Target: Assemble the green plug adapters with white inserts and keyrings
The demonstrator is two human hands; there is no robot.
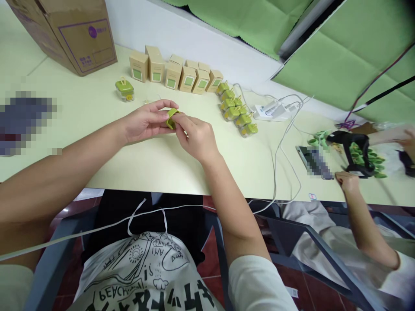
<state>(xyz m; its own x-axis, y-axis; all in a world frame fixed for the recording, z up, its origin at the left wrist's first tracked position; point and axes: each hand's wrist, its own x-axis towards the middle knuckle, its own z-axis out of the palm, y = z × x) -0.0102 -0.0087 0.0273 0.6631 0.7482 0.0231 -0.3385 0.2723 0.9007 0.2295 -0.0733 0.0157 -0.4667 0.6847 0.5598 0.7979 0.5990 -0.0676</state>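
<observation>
Both of my hands meet over the middle of the pale table (81,116). A small green loop strap (171,117) is pinched between them. My left hand (147,121) holds it from the left with thumb and fingers closed on it. My right hand (196,137) grips its lower right end, fingers curled. A finished green item in a clear case (125,90) stands alone further back on the left.
A row of small tan boxes (177,74) lines the back, with a row of green items (236,111) beside it. A large cardboard carton (69,32) stands far left. White cables (285,129) trail right. A co-worker's hands (348,181) work near green pieces at right.
</observation>
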